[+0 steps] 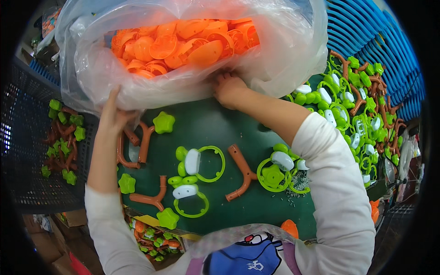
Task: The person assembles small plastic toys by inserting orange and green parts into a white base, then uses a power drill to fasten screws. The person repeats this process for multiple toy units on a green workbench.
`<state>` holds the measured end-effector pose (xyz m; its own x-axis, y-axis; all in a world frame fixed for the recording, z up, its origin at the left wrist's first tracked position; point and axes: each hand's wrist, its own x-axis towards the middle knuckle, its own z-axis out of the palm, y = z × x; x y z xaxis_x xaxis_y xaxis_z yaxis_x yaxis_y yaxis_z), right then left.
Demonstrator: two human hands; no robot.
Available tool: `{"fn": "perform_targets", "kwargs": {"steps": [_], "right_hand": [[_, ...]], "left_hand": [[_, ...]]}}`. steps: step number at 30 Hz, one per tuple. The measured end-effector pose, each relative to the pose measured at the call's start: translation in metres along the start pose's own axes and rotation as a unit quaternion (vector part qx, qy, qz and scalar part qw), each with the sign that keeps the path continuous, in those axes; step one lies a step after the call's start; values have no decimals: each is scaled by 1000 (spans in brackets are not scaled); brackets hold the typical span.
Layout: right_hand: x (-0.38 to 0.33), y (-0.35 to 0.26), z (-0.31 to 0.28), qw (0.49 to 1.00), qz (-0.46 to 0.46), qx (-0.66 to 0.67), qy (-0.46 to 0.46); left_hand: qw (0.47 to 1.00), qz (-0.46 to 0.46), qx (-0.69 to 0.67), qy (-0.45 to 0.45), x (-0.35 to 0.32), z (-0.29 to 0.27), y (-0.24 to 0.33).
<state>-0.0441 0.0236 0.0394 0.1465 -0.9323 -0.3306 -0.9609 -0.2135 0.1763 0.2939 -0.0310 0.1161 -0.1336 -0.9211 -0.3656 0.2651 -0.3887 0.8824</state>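
A big clear plastic bag [183, 90] full of orange curved shell pieces [165, 46] lies at the far side of the green table. My left hand [117, 112] grips the bag's near left side, one finger stretched up along the plastic and the others partly hidden by it. Nearer the middle, my right hand [230, 90] is closed on the near side of the bag, its fingertips tucked into the folds. Below the hands lie brown branch-shaped pieces [242, 172], green star-shaped pieces [163, 122], and green rings with white blocks [211, 163].
At the right is a heap of green, white and brown parts [341, 107] beside stacked blue baskets [398, 59]. A dark basket [27, 151] with brown and green parts stands at the left. Small screws [300, 181] lie by my right forearm. A box of mixed parts [158, 238] sits below the near edge.
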Motion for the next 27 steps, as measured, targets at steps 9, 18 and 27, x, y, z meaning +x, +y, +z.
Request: {"fn": "perform_targets", "kwargs": {"steps": [9, 18, 27], "right_hand": [[18, 20, 2, 974, 19, 192, 114], [14, 37, 48, 969, -11, 0, 247], [-207, -11, -47, 926, -196, 237, 218]], "left_hand": [[967, 199, -143, 63, 171, -47, 25], [853, 214, 468, 89, 196, -158, -32], [723, 389, 552, 143, 9, -120, -21]]}}
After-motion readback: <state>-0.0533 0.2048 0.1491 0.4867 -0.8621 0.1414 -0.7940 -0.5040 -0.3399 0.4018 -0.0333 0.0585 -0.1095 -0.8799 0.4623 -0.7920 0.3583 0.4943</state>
